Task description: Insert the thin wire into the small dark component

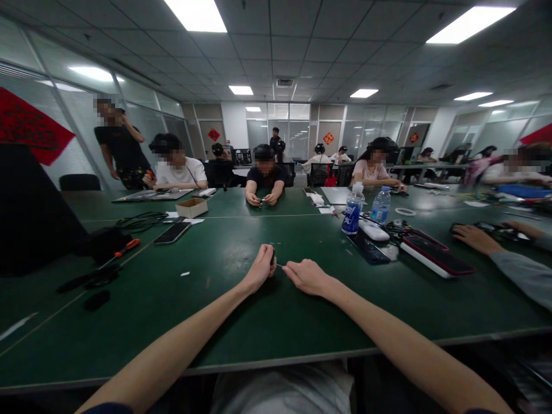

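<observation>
The tabletop [224,330] is deep green; the small held piece [273,257] is black, the thin shaft [279,265] beside it grey; the nearer bottle [352,213] is clear with a blue label lettered in white, the other bottle [381,206] clear with a blue cap; the open box [192,209] is tan; the screwdriver handle [128,247] is orange and black; the ring [405,211] is white; the neighbour's sleeve [524,279] is grey; the large wall hanging [34,126] is red with dark lettering; the ceiling [293,52] is grey, gridded with darker lines.
</observation>
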`<action>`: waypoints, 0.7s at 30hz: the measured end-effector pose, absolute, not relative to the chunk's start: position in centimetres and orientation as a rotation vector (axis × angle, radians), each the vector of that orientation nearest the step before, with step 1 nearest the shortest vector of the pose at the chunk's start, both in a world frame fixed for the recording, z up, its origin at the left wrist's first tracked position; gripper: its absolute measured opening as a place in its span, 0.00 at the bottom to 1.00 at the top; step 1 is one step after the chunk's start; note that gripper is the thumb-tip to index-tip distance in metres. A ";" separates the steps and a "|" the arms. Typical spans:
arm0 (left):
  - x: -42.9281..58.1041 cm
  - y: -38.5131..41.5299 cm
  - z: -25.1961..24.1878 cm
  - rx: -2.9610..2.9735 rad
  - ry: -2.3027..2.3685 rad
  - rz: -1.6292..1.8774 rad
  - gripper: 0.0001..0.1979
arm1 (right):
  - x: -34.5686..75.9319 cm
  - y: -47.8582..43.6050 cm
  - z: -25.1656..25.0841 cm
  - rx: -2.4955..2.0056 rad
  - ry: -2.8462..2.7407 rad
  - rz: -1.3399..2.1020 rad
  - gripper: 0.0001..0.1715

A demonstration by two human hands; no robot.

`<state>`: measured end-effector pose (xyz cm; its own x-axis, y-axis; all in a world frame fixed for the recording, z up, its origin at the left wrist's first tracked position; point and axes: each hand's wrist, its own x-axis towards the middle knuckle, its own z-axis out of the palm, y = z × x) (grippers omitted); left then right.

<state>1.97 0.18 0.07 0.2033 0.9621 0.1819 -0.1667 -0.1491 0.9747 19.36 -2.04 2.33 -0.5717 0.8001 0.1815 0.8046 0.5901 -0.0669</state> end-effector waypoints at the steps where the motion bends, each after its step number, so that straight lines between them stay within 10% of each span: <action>1: 2.0 0.2 0.0 1.329 0.868 1.238 0.18 | 19.4 -2.0 2.3 -1.344 -2.624 -0.018 0.30; 21: 2.8 0.0 -0.8 1.396 1.030 1.232 0.15 | 21.1 1.5 1.5 -1.646 -2.184 0.258 0.35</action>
